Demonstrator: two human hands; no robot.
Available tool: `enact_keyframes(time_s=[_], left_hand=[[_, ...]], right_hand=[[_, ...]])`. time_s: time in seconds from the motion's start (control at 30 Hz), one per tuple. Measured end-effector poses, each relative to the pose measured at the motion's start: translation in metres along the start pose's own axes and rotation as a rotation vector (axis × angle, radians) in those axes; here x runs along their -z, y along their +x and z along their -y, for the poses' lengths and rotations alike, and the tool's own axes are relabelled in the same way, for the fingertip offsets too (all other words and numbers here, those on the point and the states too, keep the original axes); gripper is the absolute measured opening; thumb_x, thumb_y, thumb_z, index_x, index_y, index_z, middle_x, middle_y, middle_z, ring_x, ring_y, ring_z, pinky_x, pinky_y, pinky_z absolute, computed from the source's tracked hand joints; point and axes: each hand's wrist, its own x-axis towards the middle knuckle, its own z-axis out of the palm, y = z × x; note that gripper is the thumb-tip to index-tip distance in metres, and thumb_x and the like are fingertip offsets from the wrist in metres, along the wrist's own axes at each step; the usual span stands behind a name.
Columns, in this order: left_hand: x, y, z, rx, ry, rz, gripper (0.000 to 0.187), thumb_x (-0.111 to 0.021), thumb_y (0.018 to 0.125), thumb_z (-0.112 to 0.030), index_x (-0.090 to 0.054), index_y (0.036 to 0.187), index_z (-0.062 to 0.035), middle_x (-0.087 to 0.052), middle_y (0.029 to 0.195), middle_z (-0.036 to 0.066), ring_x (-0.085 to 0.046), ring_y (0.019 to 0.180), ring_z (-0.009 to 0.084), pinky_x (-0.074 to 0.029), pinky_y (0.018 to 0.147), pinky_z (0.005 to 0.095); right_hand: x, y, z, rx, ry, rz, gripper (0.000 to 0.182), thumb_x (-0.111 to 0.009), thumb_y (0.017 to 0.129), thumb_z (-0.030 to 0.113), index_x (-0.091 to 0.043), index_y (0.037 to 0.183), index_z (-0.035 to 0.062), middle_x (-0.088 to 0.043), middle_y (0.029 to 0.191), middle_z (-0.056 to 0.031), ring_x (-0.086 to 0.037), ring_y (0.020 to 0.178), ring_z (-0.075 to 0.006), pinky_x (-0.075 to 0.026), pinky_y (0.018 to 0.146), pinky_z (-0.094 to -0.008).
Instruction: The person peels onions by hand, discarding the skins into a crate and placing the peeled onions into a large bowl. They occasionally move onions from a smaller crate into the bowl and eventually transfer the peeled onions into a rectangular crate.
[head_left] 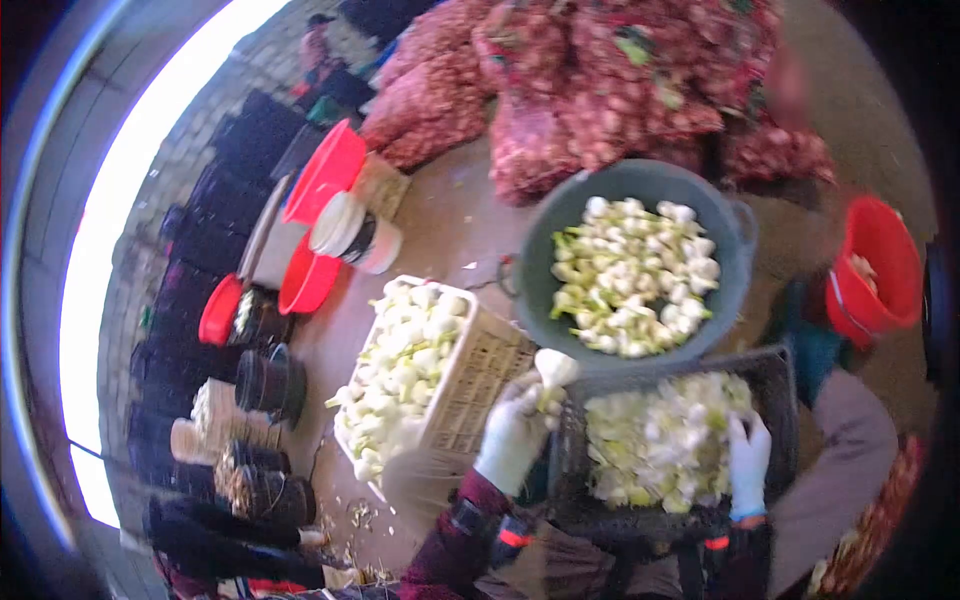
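A white garlic bulb (pixel 556 368) with a short greenish stem is in my left hand (pixel 514 432), which wears a pale glove and has its fingers closed round the stem. My right hand (pixel 748 455), also gloved, reaches down at the right side of a black crate (pixel 570 470) on my lap. Its fingertips touch the pale peels and garlic pieces (pixel 660 440) in the crate; whether they grip one is hidden. Just beyond the crate, a large grey-green tub (pixel 540 255) holds many white bulbs with green stems.
A white crate (pixel 480 375) heaped with garlic stands at the left. Pink net sacks (pixel 600 90) lie behind the tub. A red bucket (pixel 880 270) is at the right. Red basins (pixel 330 170), white buckets (pixel 355 232) and black pails (pixel 270 385) stand farther left. Another person (pixel 318 50) is far back.
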Motion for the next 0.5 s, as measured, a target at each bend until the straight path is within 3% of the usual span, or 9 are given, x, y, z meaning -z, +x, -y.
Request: enact_keyframes(time_s=[0.07, 0.1, 0.13, 0.17, 0.2, 0.27, 0.33, 0.37, 0.5], left_hand=[[0.026, 0.014, -0.055, -0.214, 0.14, -0.115, 0.032, -0.046, 0.094, -0.005, -0.048, 0.125, 0.0044, -0.061, 0.102, 0.013, -0.059, 0.08, 0.0177, -0.051, 0.071, 0.0272], [0.042, 0.021, -0.081, -0.259, 0.209, -0.324, 0.033, -0.047, 0.092, -0.002, -0.048, 0.125, 0.0058, -0.061, 0.103, 0.013, -0.061, 0.081, 0.0187, -0.053, 0.072, 0.0274], [0.07, 0.037, -0.11, -0.295, 0.278, -0.348, 0.033, -0.05, 0.091, -0.002, -0.05, 0.124, 0.0026, -0.061, 0.102, 0.013, -0.061, 0.079, 0.0193, -0.054, 0.067, 0.029], [0.097, 0.045, -0.135, -0.285, 0.175, -0.373, 0.034, -0.051, 0.089, 0.0, -0.05, 0.122, 0.0017, -0.062, 0.094, 0.012, -0.062, 0.074, 0.02, -0.055, 0.062, 0.0316], [0.133, 0.064, -0.152, -0.399, 0.19, -0.498, 0.036, -0.052, 0.086, 0.003, -0.051, 0.121, 0.0024, -0.063, 0.085, 0.012, -0.063, 0.07, 0.0203, -0.055, 0.059, 0.0326], [0.2, 0.099, -0.193, -0.546, 0.349, -0.694, 0.034, -0.055, 0.079, 0.007, -0.058, 0.113, 0.0043, -0.063, 0.082, 0.015, -0.061, 0.058, 0.0203, -0.052, 0.052, 0.031], [0.255, 0.128, -0.22, -0.618, 0.439, -0.906, 0.036, -0.053, 0.075, 0.013, -0.061, 0.109, 0.0066, -0.063, 0.084, 0.015, -0.059, 0.056, 0.0199, -0.051, 0.049, 0.0306], [0.287, 0.143, -0.229, -0.609, 0.558, -0.999, 0.036, -0.053, 0.075, 0.013, -0.062, 0.109, 0.0076, -0.065, 0.086, 0.016, -0.061, 0.06, 0.0202, -0.052, 0.052, 0.0297], [0.37, 0.181, -0.238, -0.531, 0.99, -0.98, 0.03, -0.055, 0.078, 0.004, -0.066, 0.106, 0.0053, -0.067, 0.088, 0.011, -0.064, 0.07, 0.0202, -0.053, 0.063, 0.0324]], right_hand=[[-0.007, 0.005, -0.003, 0.034, 0.005, -0.035, 0.019, -0.056, 0.093, 0.018, -0.062, 0.099, 0.0008, -0.058, 0.072, -0.0022, -0.05, 0.056, -0.0066, -0.037, 0.042, -0.0224], [-0.008, 0.006, 0.005, 0.013, -0.051, -0.022, 0.019, -0.056, 0.093, 0.017, -0.061, 0.098, -0.0001, -0.058, 0.073, -0.0031, -0.051, 0.058, -0.0077, -0.039, 0.045, -0.0238], [-0.013, 0.008, 0.01, -0.012, -0.107, -0.007, 0.02, -0.056, 0.093, 0.017, -0.06, 0.098, -0.0011, -0.059, 0.073, -0.0039, -0.052, 0.06, -0.0088, -0.041, 0.048, -0.0251], [-0.016, 0.02, -0.015, 0.062, -0.139, -0.04, 0.02, -0.055, 0.093, 0.017, -0.059, 0.096, -0.0025, -0.059, 0.075, -0.0054, -0.053, 0.062, -0.0104, -0.043, 0.055, -0.0274], [-0.018, 0.019, -0.007, -0.021, -0.144, -0.029, 0.021, -0.055, 0.093, 0.016, -0.059, 0.099, -0.0042, -0.061, 0.083, -0.0087, -0.056, 0.071, -0.0149, -0.045, 0.068, -0.0299], [-0.019, 0.036, -0.041, 0.004, -0.335, -0.14, 0.023, -0.055, 0.092, 0.015, -0.06, 0.103, -0.0048, -0.064, 0.092, -0.0118, -0.058, 0.082, -0.0192, -0.046, 0.077, -0.0315], [-0.022, 0.042, -0.065, 0.22, -0.358, -0.244, 0.019, -0.054, 0.093, 0.013, -0.057, 0.101, -0.004, -0.057, 0.083, -0.0047, -0.051, 0.066, -0.0114, -0.043, 0.06, -0.0271], [-0.022, 0.037, -0.033, 0.009, -0.304, -0.038, 0.022, -0.054, 0.093, 0.013, -0.056, 0.105, -0.0058, -0.058, 0.088, -0.0061, -0.051, 0.069, -0.0117, -0.043, 0.063, -0.0279], [-0.011, 0.055, -0.086, 0.171, -0.621, -0.287, 0.029, -0.054, 0.093, 0.015, -0.056, 0.111, -0.0076, -0.06, 0.096, -0.0117, -0.054, 0.082, -0.0177, -0.045, 0.076, -0.0312]])
